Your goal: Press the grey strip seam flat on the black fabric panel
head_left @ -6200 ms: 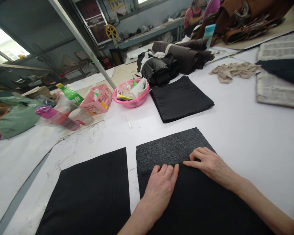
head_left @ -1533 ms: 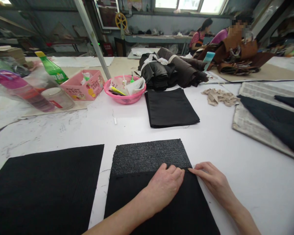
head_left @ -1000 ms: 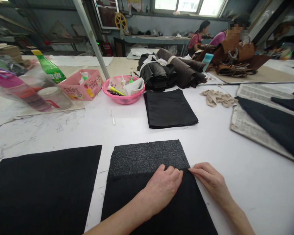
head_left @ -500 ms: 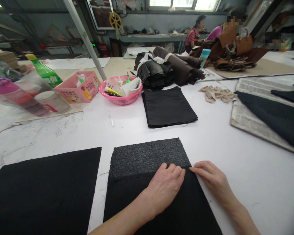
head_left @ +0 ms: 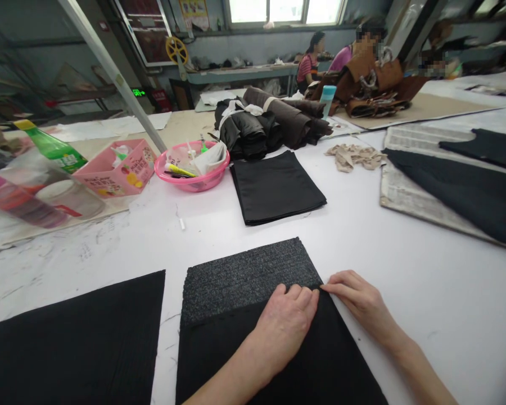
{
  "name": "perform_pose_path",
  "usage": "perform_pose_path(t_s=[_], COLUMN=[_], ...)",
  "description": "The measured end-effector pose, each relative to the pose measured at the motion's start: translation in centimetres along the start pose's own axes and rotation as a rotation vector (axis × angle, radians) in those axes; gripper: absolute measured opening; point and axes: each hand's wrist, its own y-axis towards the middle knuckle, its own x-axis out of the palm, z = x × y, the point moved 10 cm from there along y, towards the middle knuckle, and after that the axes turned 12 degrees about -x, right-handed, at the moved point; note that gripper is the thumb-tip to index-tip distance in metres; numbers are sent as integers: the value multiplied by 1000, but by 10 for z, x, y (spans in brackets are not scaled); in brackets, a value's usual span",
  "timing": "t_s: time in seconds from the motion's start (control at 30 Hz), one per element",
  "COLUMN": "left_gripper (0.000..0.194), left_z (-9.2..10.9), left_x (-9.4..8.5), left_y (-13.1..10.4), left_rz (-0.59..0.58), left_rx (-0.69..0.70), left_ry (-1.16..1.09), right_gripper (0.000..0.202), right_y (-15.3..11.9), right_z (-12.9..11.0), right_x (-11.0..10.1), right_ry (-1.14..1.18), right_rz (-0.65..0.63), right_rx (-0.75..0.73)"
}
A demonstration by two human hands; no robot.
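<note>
A black fabric piece (head_left: 219, 360) lies over a speckled dark grey textured piece (head_left: 244, 281), which shows as a band beyond the black edge. My left hand (head_left: 289, 318) rests on the black fabric with its fingers curled together at that edge, near the right corner. Thumb and finger of my right hand (head_left: 358, 301) pinch the same edge at its right end, close to the left fingertips. Another black fabric piece (head_left: 80, 332) lies flat to the left, apart from both hands.
Beyond the hands sits a stack of black fabric (head_left: 278, 188). A pink basin (head_left: 194, 183) with tools, a pink box (head_left: 113, 174) and a green bottle (head_left: 53, 146) stand back left. Dark cloth bundles (head_left: 253, 132) and a beige rag (head_left: 354, 156) lie farther back. Co-workers sit in the background.
The camera view has turned slightly right, so background things appear farther left. Both hands keep nearly the same place on the fabric edge.
</note>
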Motion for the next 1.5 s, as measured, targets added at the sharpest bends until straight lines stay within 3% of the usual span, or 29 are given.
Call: perform_pose_path(t_s=[0.3, 0.97, 1.17, 1.3, 1.5], left_gripper=[45, 48, 62, 53, 47], left_z=[1, 3, 2, 0, 1], left_x=[0, 3, 8, 5, 4], left_y=[0, 11, 12, 9, 8], left_rz=[6, -96, -137, -112, -116], left_rx=[0, -51, -59, -75, -80], left_ry=[-3, -1, 0, 2, 27], right_gripper=[19, 29, 25, 24, 31], right_y=[-3, -10, -15, -15, -14], right_z=[2, -9, 5, 3, -10], right_x=[-7, 0, -13, -12, -2], right_ry=[-2, -109, -92, -113, -238], right_rz=[48, -61, 56, 70, -10], right_rx=[45, -59, 83, 127, 46])
